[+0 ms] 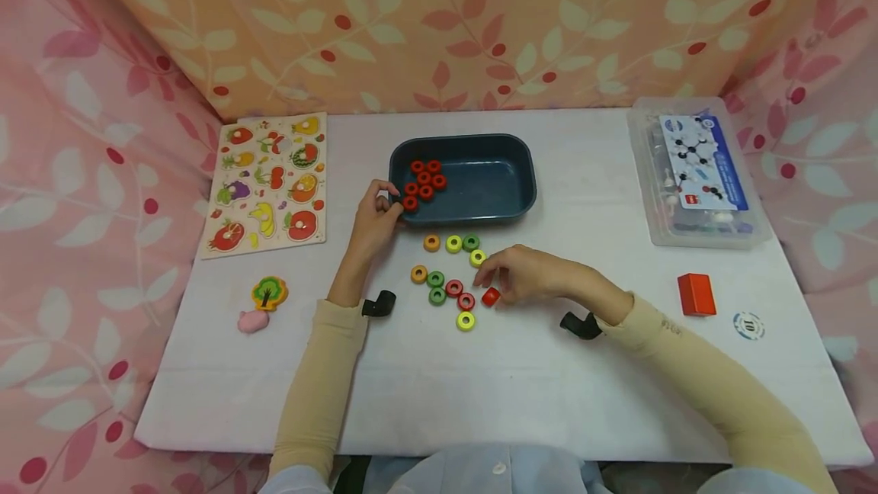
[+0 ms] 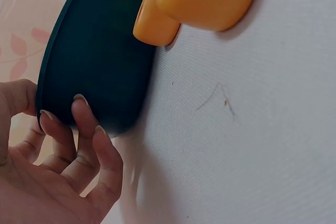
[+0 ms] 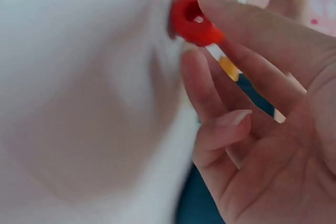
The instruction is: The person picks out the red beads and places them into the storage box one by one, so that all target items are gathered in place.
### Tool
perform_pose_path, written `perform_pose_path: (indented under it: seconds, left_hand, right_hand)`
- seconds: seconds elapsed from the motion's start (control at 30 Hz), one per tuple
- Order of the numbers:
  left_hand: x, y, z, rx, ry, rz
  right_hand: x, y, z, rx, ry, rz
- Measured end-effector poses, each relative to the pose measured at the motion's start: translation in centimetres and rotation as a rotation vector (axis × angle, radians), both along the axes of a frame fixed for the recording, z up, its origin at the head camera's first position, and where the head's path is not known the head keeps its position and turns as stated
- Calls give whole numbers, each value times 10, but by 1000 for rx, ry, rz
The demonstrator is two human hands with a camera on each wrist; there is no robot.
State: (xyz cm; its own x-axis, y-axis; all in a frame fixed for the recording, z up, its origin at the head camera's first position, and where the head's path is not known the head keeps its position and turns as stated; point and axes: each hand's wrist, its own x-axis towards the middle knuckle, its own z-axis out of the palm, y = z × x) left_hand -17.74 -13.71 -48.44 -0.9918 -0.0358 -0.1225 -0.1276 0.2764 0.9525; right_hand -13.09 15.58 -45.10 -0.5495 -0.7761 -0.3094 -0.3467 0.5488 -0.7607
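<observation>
A dark teal rectangular tray (image 1: 473,216) holds several red rings (image 1: 425,179) in its left part. My left hand (image 1: 373,223) grips the tray's left end, thumb at the rim and fingertips against the outer wall in the left wrist view. In front of the tray my right hand (image 1: 531,273) pinches a red ring (image 3: 195,22), tilted on edge, between thumb and finger. Loose rings lie close by on the white cloth: yellow (image 1: 465,321), green (image 1: 435,279), orange (image 1: 418,274) and red (image 1: 454,288).
A fruit puzzle board (image 1: 267,185) lies at the back left, with a tree-shaped piece (image 1: 270,293) and a pink pig figure (image 1: 253,321) before it. At the right are a clear plastic box (image 1: 700,174), a red block (image 1: 696,295) and a round token (image 1: 748,325).
</observation>
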Motion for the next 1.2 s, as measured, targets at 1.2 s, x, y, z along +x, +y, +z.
perform_pose_path:
  seconds: [1.2]
  left_hand:
    - [0, 1, 0, 6, 18, 6]
  right_hand:
    - [-106, -51, -10, -60, 137, -605]
